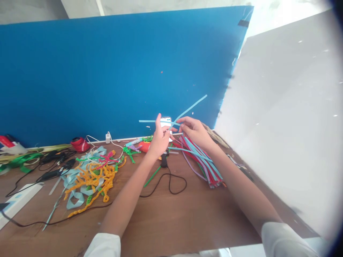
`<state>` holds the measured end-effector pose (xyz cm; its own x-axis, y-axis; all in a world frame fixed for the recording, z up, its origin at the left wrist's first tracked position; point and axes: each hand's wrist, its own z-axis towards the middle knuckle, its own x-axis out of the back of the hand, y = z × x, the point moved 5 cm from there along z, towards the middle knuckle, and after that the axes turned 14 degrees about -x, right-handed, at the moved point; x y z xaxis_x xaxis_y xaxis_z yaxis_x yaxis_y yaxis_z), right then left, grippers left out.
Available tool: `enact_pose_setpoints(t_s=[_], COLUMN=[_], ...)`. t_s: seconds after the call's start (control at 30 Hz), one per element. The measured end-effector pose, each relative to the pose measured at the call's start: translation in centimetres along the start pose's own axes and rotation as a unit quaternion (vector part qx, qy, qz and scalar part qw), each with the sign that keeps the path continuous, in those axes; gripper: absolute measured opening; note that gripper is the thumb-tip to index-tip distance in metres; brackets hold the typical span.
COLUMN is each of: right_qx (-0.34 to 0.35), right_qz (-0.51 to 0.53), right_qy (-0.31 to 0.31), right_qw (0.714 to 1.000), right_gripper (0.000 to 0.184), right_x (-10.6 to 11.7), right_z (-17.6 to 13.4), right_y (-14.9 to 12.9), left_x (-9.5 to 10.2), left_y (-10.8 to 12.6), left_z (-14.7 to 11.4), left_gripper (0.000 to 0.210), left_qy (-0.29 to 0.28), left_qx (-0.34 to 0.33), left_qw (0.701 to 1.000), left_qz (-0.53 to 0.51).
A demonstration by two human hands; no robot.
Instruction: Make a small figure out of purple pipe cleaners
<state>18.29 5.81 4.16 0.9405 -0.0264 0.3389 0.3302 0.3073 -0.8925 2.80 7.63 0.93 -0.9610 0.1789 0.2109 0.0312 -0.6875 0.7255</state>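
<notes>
Above the middle of the table I hold two light-blue pipe cleaners, crossed between my hands. One pipe cleaner [193,106] slants up to the right; the other pipe cleaner [147,121] lies nearly level, its free end to the left. My left hand [160,139] pinches near the crossing, index finger raised. From the right, my right hand [196,131] closes thumb and fingers on the strips where they meet. Behind my left hand stands a phone [166,120] with a lit screen, partly covered. Below my right hand lies a bundle of coloured pipe cleaners [199,157].
A black glue gun [163,161] with a looping cable lies below my hands. To the left are tangled orange pipe cleaners [104,178] with light-blue ribbon [75,200], a white power strip [24,201] and a red ribbon roll [80,144]. A blue board [120,71] closes off the back.
</notes>
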Motion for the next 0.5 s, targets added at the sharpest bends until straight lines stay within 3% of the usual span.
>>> enact_pose_setpoints(t_s=[0.2, 0.37, 0.5], right_qx=[0.007, 0.002, 0.001], right_qz=[0.072, 0.098, 0.083], right_qy=[0.039, 0.037, 0.013], right_qw=[0.997, 0.994, 0.996], right_gripper=[0.026, 0.026, 0.031], right_x=[0.5, 0.5, 0.1], right_z=[0.8, 0.7, 0.4], right_y=[1.2, 1.1, 0.6], left_x=[-0.2, -0.3, 0.0], left_y=[1.5, 1.3, 0.7], left_z=[-0.3, -0.1, 0.3], left_gripper=[0.089, 0.096, 0.080], left_qy=[-0.003, 0.019, 0.017], left_qx=[-0.020, -0.001, 0.039], left_qw=[1.000, 0.996, 0.993], left_qz=[-0.021, -0.083, -0.112])
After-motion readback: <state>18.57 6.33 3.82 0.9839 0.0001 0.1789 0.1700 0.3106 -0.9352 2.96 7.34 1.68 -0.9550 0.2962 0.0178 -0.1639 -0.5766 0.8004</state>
